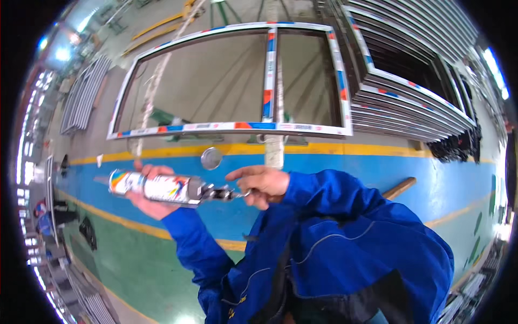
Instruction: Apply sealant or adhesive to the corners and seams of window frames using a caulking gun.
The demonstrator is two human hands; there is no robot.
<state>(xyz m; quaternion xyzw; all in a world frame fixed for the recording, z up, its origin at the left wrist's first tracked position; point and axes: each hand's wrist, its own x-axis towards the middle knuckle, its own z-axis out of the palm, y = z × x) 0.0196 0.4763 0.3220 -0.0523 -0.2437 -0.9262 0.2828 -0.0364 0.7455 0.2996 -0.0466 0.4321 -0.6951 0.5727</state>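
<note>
In my left hand (152, 197), closed around its body, a cylindrical can (167, 188) with a white, multicoloured label lies sideways. A dark and shiny metal fitting (218, 193) sticks out from the can's right end. The fingers of my right hand (261, 183) are bent around the thin tip of that fitting, while its index finger reaches toward the left. Motion smears the can and fitting a little, so their finer details do not show. Beyond the can, a round silvery disc (211, 158) appears between my hands and the window frame (205, 127).
The window frame, wrapped in printed film, rests on padded supports (274, 152) with green legs. Stacked frames (415, 89) stand at the far right. A wooden bar (400, 188) is right of my sleeve. Black plastic bundles (456, 146) lie beside the stack; yellow forks (159, 29) are far left.
</note>
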